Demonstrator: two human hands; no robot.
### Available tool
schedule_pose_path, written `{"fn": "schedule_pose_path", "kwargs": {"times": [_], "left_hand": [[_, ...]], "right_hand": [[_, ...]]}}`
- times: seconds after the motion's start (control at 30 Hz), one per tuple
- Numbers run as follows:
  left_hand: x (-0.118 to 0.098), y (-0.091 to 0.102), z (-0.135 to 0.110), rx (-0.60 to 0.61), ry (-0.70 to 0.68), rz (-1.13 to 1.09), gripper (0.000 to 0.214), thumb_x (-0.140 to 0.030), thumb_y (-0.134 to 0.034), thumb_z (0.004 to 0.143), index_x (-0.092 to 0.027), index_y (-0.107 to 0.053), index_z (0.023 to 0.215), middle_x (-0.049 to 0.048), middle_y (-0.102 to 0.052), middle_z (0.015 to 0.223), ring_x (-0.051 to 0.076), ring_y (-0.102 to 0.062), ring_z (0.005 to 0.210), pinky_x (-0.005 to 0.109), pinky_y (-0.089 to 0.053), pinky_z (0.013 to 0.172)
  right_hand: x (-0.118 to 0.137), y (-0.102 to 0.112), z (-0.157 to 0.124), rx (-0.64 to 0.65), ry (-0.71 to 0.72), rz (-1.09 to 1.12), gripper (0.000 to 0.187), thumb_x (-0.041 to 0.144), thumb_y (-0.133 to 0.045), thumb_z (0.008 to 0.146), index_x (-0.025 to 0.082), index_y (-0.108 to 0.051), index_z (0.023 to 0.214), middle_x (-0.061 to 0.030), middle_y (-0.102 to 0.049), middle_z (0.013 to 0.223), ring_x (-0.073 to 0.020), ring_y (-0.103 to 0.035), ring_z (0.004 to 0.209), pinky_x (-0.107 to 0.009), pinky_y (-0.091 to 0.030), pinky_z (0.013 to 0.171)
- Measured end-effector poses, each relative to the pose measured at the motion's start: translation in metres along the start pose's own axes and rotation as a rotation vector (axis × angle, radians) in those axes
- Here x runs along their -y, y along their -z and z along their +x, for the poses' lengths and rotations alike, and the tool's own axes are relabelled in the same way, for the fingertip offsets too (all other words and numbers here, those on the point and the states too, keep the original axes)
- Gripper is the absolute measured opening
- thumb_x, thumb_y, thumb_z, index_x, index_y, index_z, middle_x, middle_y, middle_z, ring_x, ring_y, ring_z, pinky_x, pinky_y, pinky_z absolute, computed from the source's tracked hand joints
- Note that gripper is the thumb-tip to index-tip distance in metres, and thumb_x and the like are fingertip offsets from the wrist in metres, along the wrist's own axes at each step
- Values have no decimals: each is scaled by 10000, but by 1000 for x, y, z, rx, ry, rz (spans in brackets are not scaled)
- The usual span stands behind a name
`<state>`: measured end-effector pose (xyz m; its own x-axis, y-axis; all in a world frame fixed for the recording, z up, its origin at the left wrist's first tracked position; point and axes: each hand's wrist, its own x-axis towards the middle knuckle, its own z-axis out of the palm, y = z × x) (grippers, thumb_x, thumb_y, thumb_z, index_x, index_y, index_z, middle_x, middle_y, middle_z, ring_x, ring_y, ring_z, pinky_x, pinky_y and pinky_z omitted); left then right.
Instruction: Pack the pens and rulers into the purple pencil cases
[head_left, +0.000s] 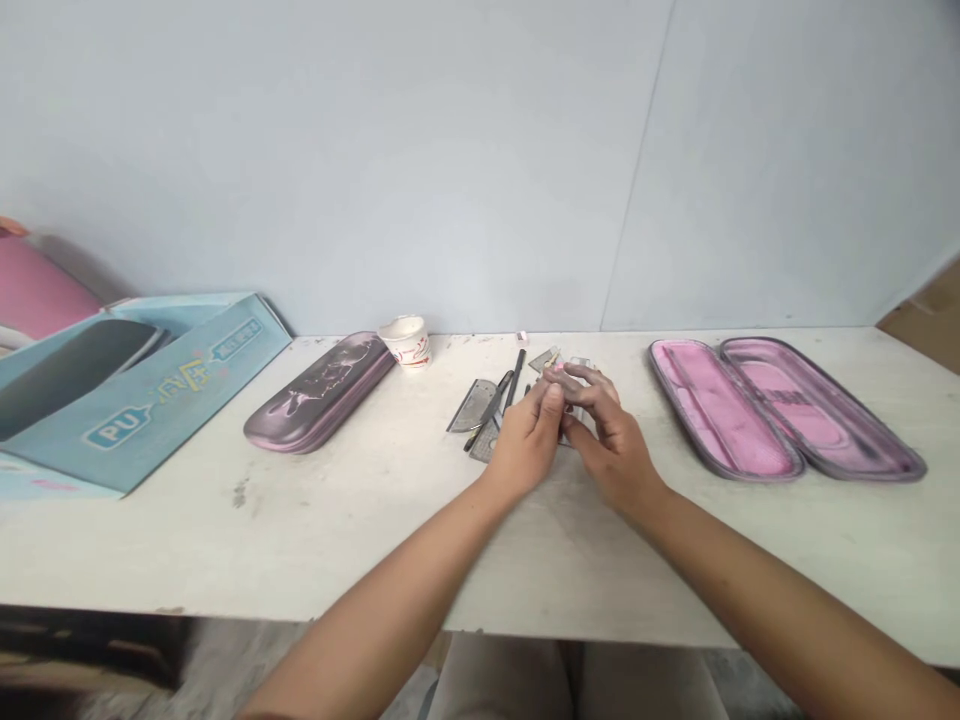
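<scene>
Both hands meet over a small heap of stationery at the table's middle. My left hand (527,438) has its fingers curled and pinched together near a small pinkish piece that I cannot name. My right hand (609,435) curls its fingers over the clear plastic rulers and set squares (475,404) lying there. Black pens (513,382) lie just left of the fingers. What each hand grips is hidden by the fingers.
An open pink pencil case (780,410) lies at the right. A shut purple pencil case (322,392) lies left of centre, with a small white paper cup (406,342) behind it. A light blue cardboard box (112,385) sits at the far left. A small eraser (522,338) lies near the wall.
</scene>
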<state>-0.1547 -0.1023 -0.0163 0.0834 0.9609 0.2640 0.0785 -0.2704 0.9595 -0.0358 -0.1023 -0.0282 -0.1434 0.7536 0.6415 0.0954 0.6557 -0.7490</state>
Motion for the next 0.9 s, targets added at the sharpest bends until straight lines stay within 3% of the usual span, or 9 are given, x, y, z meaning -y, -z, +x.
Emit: {"fn": "schedule_pose_path", "kwargs": {"times": [0.1, 0.23, 0.37, 0.5, 0.67, 0.9], "left_hand": [[-7, -2, 1, 63, -17, -71, 330, -489, -465, 815, -178, -570, 852, -27, -452, 549, 96, -412, 481, 216, -345, 484], [-15, -5, 5, 111, 82, -291, 238, -421, -482, 808, -185, -510, 792, -76, -351, 474, 47, -275, 363, 170, -247, 374], [-15, 5, 12, 31, 218, -542, 313, -478, -403, 812, -193, -442, 690, -95, -264, 393, 42, -158, 292, 152, -140, 297], [-15, 24, 18, -54, 228, -832, 340, -514, -362, 803, -203, -444, 692, -102, -198, 361, 58, -138, 264, 149, -118, 273], [-15, 37, 19, -112, 246, -1003, 297, -456, -368, 797, -200, -456, 677, -90, -222, 362, 63, -170, 260, 154, -136, 271], [-14, 31, 16, -133, 303, -1021, 278, -440, -387, 796, -198, -446, 673, -89, -232, 364, 62, -189, 258, 151, -119, 274]], "right_hand": [[1, 3, 1, 44, -80, 192, 207, 224, -531, 813, 303, -591, 994, 5, -552, 1240, -185, -401, 1238, -449, -281, 1052], [5, 3, 3, 51, -229, 405, 242, 317, -511, 833, 304, -563, 1070, -13, -558, 1213, -193, -486, 1150, -404, -382, 972], [5, -3, 1, 66, -393, 411, 318, 438, -482, 837, 269, -505, 1105, -45, -554, 1167, -182, -525, 1069, -374, -427, 911], [-2, -11, -3, 225, -577, 453, 368, 541, -444, 820, 201, -524, 937, -66, -579, 994, -174, -566, 925, -367, -472, 826], [-6, -17, -10, 377, -629, 533, 404, 571, -432, 813, 199, -534, 932, -52, -556, 946, -158, -552, 882, -375, -471, 836], [-8, -18, -12, 411, -640, 564, 403, 570, -427, 816, 198, -525, 937, -50, -552, 948, -165, -550, 897, -391, -465, 852]]}}
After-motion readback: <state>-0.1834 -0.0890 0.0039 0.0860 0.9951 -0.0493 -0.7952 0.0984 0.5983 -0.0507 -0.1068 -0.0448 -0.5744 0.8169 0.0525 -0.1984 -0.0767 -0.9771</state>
